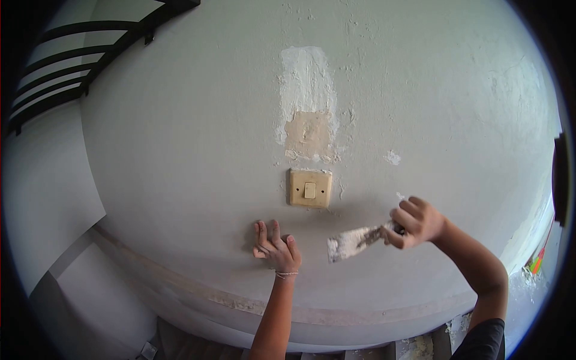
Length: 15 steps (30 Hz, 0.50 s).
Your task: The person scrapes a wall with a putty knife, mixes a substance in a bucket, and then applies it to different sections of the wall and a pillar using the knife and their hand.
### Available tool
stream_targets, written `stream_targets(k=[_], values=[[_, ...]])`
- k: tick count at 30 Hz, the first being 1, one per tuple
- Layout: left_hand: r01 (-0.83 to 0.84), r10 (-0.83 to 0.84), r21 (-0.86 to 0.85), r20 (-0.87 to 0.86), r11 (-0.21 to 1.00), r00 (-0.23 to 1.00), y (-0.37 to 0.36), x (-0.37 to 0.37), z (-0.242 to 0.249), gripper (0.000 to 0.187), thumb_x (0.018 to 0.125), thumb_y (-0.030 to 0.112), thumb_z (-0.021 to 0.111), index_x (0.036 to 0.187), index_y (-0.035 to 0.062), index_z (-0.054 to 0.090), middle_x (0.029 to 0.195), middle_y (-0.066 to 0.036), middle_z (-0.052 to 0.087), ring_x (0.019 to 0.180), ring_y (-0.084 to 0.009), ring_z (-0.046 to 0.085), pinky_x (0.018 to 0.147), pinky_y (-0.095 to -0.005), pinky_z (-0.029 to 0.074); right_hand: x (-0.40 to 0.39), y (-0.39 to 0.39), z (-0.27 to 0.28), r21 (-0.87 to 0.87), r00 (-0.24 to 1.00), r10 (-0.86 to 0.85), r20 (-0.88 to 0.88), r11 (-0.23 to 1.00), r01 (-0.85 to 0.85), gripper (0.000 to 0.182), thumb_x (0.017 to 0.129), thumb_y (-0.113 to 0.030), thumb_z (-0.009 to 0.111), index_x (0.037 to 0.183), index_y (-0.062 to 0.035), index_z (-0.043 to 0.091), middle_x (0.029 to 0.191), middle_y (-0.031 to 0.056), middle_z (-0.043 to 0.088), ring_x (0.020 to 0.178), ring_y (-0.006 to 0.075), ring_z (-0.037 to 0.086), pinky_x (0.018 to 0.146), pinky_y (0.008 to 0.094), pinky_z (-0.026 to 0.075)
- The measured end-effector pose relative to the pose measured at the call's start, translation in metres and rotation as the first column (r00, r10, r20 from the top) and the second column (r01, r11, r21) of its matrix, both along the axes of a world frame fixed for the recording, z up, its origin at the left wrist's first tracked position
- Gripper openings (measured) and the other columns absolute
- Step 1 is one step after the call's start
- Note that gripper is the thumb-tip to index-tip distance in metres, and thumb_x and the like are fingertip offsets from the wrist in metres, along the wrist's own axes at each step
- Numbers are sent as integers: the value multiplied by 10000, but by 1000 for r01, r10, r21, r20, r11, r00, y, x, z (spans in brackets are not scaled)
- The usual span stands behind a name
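A putty knife (354,243) is in my right hand (415,223), its handle wrapped by my fingers. Its broad blade, crusted with white filler, points left and slightly down, below and to the right of the light switch (309,188). With fingers apart, my left hand (277,247) rests against the grey wall (198,198) below and left of that switch; a thin bracelet (286,274) circles the wrist. Above the switch is a filler patch (305,75), white and rough at the top. Its lower part is a bare beige area (307,133).
Black metal railings (90,51) cross the upper left. Along the wall's foot runs a raised, worn strip (354,316), with dark stair treads (195,345) beneath. An orange and green object (536,263) stands at far right, near a white-spotted floor (529,294).
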<state>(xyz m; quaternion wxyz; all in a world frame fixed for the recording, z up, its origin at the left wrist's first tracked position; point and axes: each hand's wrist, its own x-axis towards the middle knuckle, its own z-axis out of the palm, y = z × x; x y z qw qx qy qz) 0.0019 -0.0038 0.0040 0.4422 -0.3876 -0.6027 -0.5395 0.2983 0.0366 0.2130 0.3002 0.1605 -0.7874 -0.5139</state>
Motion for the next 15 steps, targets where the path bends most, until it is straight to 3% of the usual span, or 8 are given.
stream_targets(k=[3, 6, 9, 11, 14, 15], values=[[-8, 8, -18, 7, 1000, 1000, -1, 0, 0, 513, 1016, 341, 325, 1406, 20, 412, 1458, -226, 361, 1412, -362, 286, 1025, -447, 173, 10, -17, -23, -105, 992, -90, 88, 990, 99, 406, 884, -246, 661, 1181, -245, 385, 689, -18, 450, 508, 73, 455, 389, 209, 337], [-6, 6, -8, 6, 1000, 1000, -1, 1, 1, 517, 1020, 344, 317, 1420, 25, 395, 1467, -226, 352, 1411, -365, 286, 1029, -453, 177, 16, -14, -65, -256, 994, -103, 43, 960, 111, 388, 875, -270, 669, 1158, -238, 406, 677, -25, 446, 503, 79, 456, 395, 217, 336], [-16, 16, -6, 1, 1000, 1000, 0, -1, -1, 519, 1021, 344, 312, 1425, 28, 386, 1475, -225, 344, 1409, -369, 291, 1027, -448, 186, 15, -13, -109, -496, 990, -71, -121, 868, 2, 442, 835, -250, 719, 1156, -175, 424, 707, 17, 502, 512, 135, 502, 406, 261, 382], [-24, 24, -13, 6, 1000, 1000, -1, 0, 0, 521, 1018, 343, 316, 1425, 26, 388, 1478, -226, 342, 1412, -363, 291, 1024, -434, 187, 14, -13, -138, -628, 967, -100, -234, 775, -72, 454, 821, -200, 747, 1137, -81, 443, 753, 74, 552, 517, 196, 528, 419, 314, 413], [-19, 20, -45, 29, 999, 999, -3, 4, 4, 548, 1016, 353, 302, 1444, 19, 371, 1500, -231, 321, 1425, -352, 278, 1021, -415, 184, 12, -23, -180, -843, 868, -296, -398, 492, -218, 388, 839, -127, 714, 1114, -33, 459, 775, 93, 564, 515, 228, 525, 424, 332, 414], [-17, 19, -59, 41, 998, 999, -5, 4, 4, 560, 1015, 358, 294, 1454, 16, 362, 1510, -233, 310, 1431, -348, 271, 1020, -408, 182, 12, -26, -200, -855, 807, -361, -467, 416, -309, 302, 876, -52, 630, 1125, 2, 469, 780, 114, 570, 524, 236, 520, 467, 332, 422]])
